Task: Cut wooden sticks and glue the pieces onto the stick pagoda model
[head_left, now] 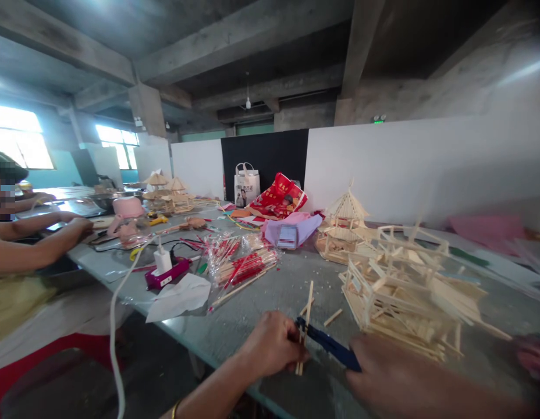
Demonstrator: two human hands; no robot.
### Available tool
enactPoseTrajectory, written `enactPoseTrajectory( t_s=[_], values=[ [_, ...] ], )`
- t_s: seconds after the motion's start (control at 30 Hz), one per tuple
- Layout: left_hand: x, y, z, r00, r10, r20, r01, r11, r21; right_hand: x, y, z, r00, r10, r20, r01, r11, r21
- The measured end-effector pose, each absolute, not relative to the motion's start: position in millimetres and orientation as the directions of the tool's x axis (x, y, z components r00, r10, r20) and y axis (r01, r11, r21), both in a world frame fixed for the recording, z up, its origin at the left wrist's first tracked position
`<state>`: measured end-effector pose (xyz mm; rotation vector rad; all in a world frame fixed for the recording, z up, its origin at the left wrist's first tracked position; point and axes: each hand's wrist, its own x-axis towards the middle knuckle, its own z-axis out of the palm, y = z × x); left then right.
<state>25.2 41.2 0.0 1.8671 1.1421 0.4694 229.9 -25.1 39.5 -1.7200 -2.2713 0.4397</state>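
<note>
My left hand (272, 344) is closed around thin wooden sticks (311, 299), which stand nearly upright at the table's near edge. A pair of dark blue-handled pliers (333, 345) is gripped in my right hand (377, 369); the jaws meet the sticks just above my left fingers. Whether the jaws are fully closed on the wood is too small to tell. One short cut stick (333, 317) lies flat on the table beyond the pliers. To the right stands a partly built wooden stick model (383, 291), close to my right hand.
Plastic-wrapped bundles of red-tipped sticks (248, 265) lie mid-table, near a purple power strip (167, 274) with a white cord. A finished-looking pavilion model (346, 212) stands behind. A co-worker's arm (43, 244) reaches over the table at left. A red bag (281, 198) lies at the back.
</note>
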Motion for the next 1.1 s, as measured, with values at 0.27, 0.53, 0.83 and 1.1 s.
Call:
enactPoseTrajectory(
  t_s=[0.27, 0.53, 0.83, 1.1],
  values=[
    [22.2, 43.3, -2.6, 0.512, 0.850, -0.123, 0.534, -0.203, 0.821, 219.2, -24.6, 48.9, -0.283, 0.954, -0.103, 0.948, 0.261, -0.183],
    [19.8, 49.9, -1.6, 0.477, 0.863, -0.167, 0.546, -0.142, 0.825, 206.2, -18.1, 56.4, -0.255, 0.958, -0.132, 0.950, 0.222, -0.220],
    [2.9, 61.0, 14.4, 0.463, 0.796, -0.389, 0.594, 0.047, 0.803, 183.4, -9.6, 55.9, -0.158, 0.891, -0.425, 0.830, -0.114, -0.547],
    [-15.4, 78.3, 22.1, 0.519, 0.758, -0.395, 0.652, -0.053, 0.756, 181.2, 10.8, 39.8, -0.245, 0.768, -0.592, 0.782, -0.205, -0.589]
  ],
)
